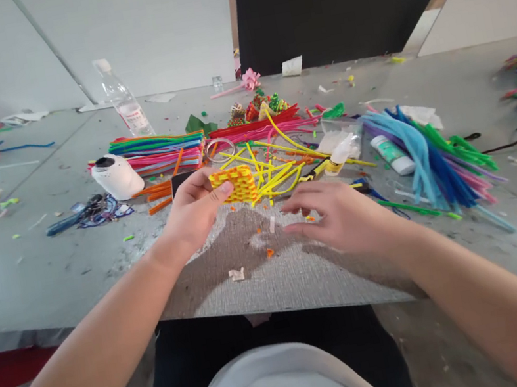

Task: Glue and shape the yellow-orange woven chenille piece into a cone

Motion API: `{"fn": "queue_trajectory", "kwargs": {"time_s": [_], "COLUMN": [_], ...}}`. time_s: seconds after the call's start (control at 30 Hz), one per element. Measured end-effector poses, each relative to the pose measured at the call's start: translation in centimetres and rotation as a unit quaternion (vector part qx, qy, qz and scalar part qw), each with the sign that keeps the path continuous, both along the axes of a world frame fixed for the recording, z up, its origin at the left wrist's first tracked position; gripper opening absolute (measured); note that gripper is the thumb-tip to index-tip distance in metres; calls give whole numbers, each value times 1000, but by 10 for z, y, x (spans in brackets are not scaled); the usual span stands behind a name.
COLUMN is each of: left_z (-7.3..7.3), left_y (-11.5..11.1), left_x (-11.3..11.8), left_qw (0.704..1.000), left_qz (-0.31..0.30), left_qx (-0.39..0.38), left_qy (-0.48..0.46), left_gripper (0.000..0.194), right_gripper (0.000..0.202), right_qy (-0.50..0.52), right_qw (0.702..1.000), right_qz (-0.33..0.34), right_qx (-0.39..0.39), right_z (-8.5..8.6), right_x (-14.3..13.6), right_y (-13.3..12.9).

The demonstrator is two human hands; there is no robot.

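Note:
My left hand [198,207] pinches the left side of a woven yellow and orange square [241,184], apparently made of pipe cleaners, holding it above the table. Off to its right, my right hand [329,211] hovers with thumb and fingers apart and nothing between them. Loose yellow pipe cleaners [280,176] lie behind and beside the woven square. A small glue bottle [338,156] and dark-handled scissors [313,172] rest just beyond my right hand. Orange pipe cleaners [158,194] lie behind my left wrist.
Bundles of coloured pipe cleaners [157,146] lie at the back left, with blue ones [425,157] to the right. A white thread cone [118,178], a water bottle [125,103] and a white-green tube [392,155] stand or lie about. Scraps dot the grey table [204,283].

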State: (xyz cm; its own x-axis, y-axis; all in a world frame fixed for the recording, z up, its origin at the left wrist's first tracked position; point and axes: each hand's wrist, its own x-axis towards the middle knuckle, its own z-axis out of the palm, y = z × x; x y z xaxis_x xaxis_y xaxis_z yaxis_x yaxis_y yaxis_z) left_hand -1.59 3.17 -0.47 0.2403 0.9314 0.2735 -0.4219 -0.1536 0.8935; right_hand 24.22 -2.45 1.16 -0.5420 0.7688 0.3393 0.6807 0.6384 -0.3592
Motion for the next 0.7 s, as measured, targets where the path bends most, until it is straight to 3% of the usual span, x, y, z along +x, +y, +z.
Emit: {"fn": "queue_trajectory", "kwargs": {"time_s": [0.17, 0.27, 0.47, 0.7], "left_z": [-5, -8, -15, -17], "left_y": [8, 12, 20, 16], "left_x": [-1, -2, -7, -6], "left_qw": [999, 999, 1000, 993], "left_qz": [-5, -5, 6, -31], "left_qx": [24, 19, 12, 9], "left_qy": [-26, -32, 12, 114], "left_gripper": [30, 32, 34, 35], "right_gripper": [16, 17, 17, 15], "right_qy": [32, 49, 50, 104], "right_qw": [995, 994, 995, 990], "right_qz": [-60, -66, -64, -92], "right_qx": [-68, -78, -56, -39], "right_z": [-25, -39, -45, -50], "right_x": [14, 6, -26, -20], "right_y": [-43, -58, -59, -57]}}
